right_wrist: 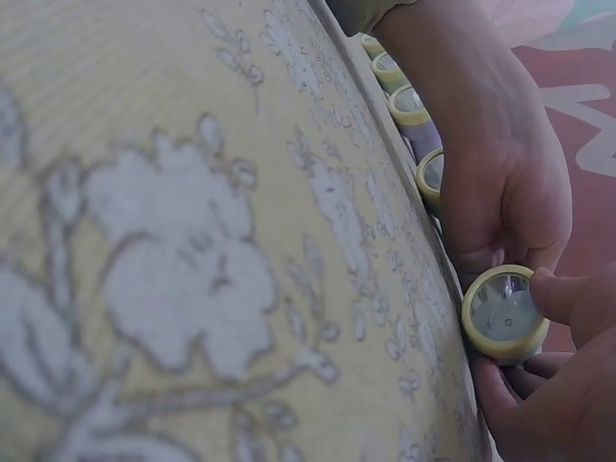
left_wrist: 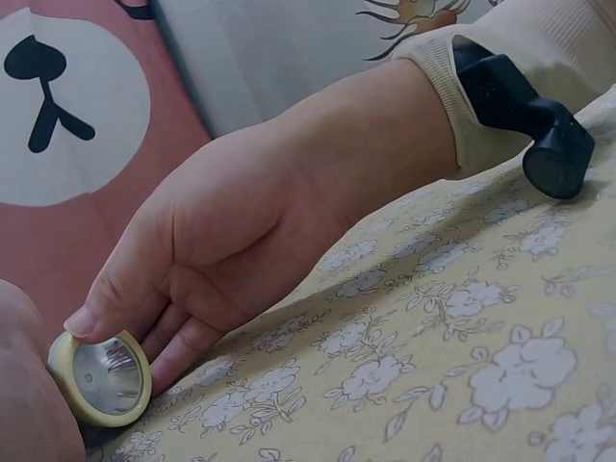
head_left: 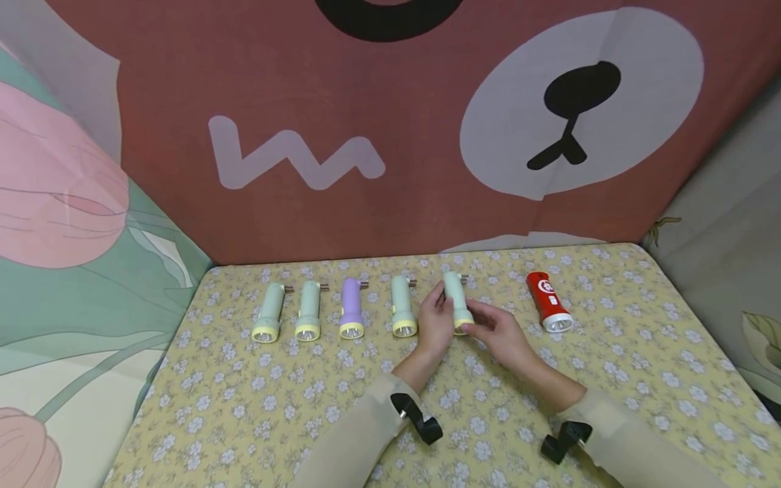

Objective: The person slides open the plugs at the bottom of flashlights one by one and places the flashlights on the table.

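Observation:
A pale green flashlight [head_left: 455, 298] with a yellow head lies between my two hands, the fifth from the left in a row. My left hand [head_left: 434, 325] holds it from the left side, fingers along its body. From the right, my right hand [head_left: 502, 333] grips the yellow head; the thumb [left_wrist: 89, 322] presses on the rim and other fingers reach low beside it. Its clear lens [right_wrist: 507, 306] faces toward me, and metal plug prongs [head_left: 464, 278] stick out near its far end. The left fingertips are partly hidden behind the flashlight.
Left of my hands lie three more green flashlights, [head_left: 403, 305] the closest, and a purple flashlight [head_left: 350, 306] among them. A red flashlight [head_left: 549, 301] with a white head lies slantwise to the right. A flowered cloth [head_left: 274, 407] covers the table; a printed curtain [head_left: 415, 203] hangs behind it.

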